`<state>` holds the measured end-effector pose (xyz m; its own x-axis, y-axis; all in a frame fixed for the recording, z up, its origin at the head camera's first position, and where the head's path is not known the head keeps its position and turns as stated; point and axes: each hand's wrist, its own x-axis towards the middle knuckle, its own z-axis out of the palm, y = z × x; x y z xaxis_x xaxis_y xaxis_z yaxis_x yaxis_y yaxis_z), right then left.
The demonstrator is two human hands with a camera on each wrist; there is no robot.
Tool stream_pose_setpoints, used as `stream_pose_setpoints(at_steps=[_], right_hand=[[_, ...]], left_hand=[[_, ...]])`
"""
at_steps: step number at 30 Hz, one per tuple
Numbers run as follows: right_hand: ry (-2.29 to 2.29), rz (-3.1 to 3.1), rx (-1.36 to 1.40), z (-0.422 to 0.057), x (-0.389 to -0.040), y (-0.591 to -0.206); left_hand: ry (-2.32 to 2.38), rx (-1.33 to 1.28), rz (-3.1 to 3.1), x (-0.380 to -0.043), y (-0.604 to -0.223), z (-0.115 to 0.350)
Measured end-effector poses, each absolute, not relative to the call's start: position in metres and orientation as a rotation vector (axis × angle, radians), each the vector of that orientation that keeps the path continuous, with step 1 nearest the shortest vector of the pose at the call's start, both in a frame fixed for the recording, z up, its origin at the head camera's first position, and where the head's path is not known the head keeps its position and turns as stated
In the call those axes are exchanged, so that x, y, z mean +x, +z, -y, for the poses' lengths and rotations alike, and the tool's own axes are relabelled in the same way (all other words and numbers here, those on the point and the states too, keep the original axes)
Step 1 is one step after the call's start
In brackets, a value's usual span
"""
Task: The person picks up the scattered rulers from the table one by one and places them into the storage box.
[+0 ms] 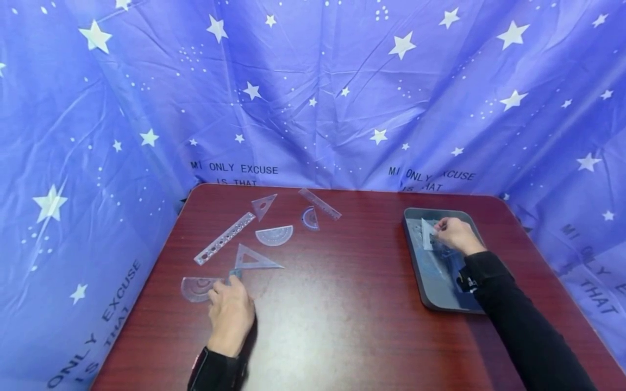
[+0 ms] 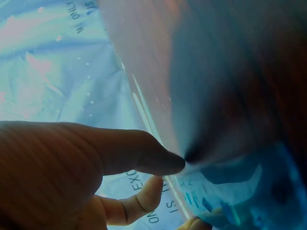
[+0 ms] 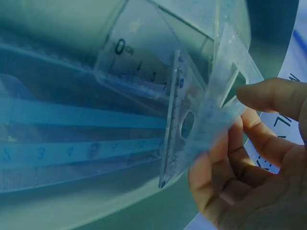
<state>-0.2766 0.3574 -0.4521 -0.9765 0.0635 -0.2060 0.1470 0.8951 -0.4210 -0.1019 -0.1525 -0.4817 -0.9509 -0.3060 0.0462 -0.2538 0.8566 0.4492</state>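
My left hand (image 1: 231, 312) is over the near left part of the table, pinching a clear bluish plastic piece (image 2: 230, 191) whose full shape is hidden. Beside those fingers lie a clear protractor (image 1: 195, 289) and a larger set square (image 1: 254, 259). Over the far end of a grey tray (image 1: 424, 296), my right hand (image 1: 456, 234) pinches a clear triangular set square (image 3: 225, 72) between thumb and fingers, tilted up. Under it in the tray lie several clear measuring pieces, among them a long ruler (image 3: 72, 151) and another set square (image 3: 139, 67).
On the left half of the red-brown table (image 1: 337, 326) lie a stencil ruler (image 1: 225, 239), a small set square (image 1: 264, 206), a protractor (image 1: 275, 235), a small blue-edged protractor (image 1: 310, 218) and a short ruler (image 1: 320, 204). A starry blue curtain (image 1: 313, 125) hangs behind and at both sides.
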Motion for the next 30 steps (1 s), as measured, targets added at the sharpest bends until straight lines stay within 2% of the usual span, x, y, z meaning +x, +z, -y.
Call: stream_pose_setpoints(at_steps=[6, 17, 30], right_hand=[[-0.648, -2.845, 0.214, -0.358, -0.274, -0.454], [-0.59, -2.917, 0.038, -0.355, -0.268, -0.447], [-0.758, -3.127, -0.341, -0.269, -0.231, -0.404]], left_hand=[[-0.721, 0.461, 2.922, -0.103, -0.483, 0.155], [-0.774, 0.441, 2.959, -0.103, -0.481, 0.153], [-0.801, 0.297, 2.826, -0.11, -0.466, 0.12]])
